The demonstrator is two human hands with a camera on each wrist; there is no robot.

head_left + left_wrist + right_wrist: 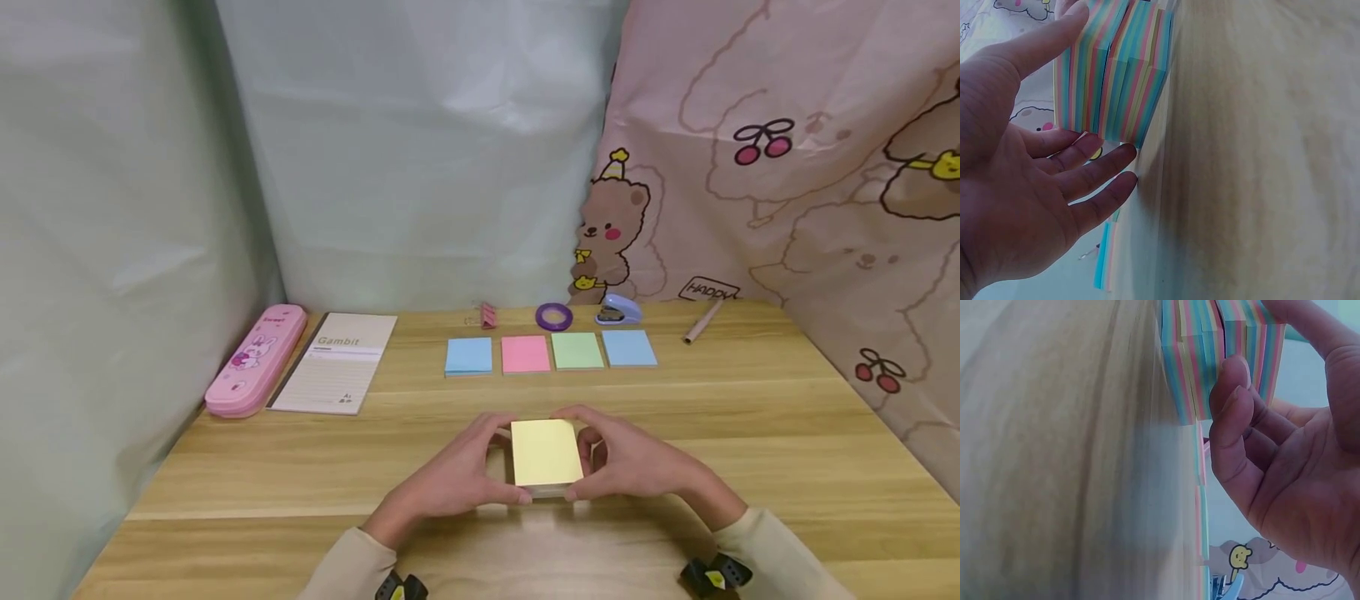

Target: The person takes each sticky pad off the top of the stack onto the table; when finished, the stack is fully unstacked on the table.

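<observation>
Note block [546,451]: thick stack, yellow top sheet, striped multicolour edges, resting on the table [750,433] near its front edge, centred before the person. Left hand [450,479]: cupped against the block's left side, thumb along the near edge, fingers [1094,172] loosely curled at its corner, holding it. Right hand [637,462]: cupped against the right side, fingers [1235,406] bent onto the striped edge, thumb over the top, holding it. Behind, in a row: blue pad [468,356], pink pad [525,353], green pad [577,350], second blue pad [628,348]. Far edge: clip [488,315], tape ring [553,316], stapler [618,311], pen [701,323]. Left: notebook [336,362], pink case [257,358] beside it.
</observation>
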